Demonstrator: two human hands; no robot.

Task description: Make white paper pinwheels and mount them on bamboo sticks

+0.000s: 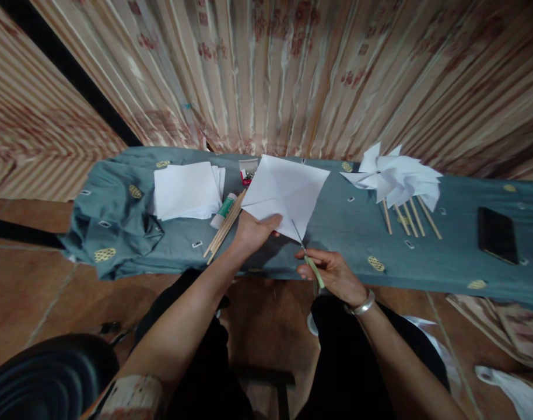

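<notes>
A square sheet of white paper with a crease or slit running in from its left side is pinched by my left hand along the near edge, thumb on top. My right hand grips green-handled scissors. Their blades reach the paper's near corner, one lying over the sheet. Left of the sheet lie several thin wooden sticks, a green and white glue stick and a small red box of tiny metal pieces.
A stack of white paper sits on the cloth-covered bench, at left. Several paper pinwheels on sticks lie to the right, before a dark phone. A black round stool stands lower left.
</notes>
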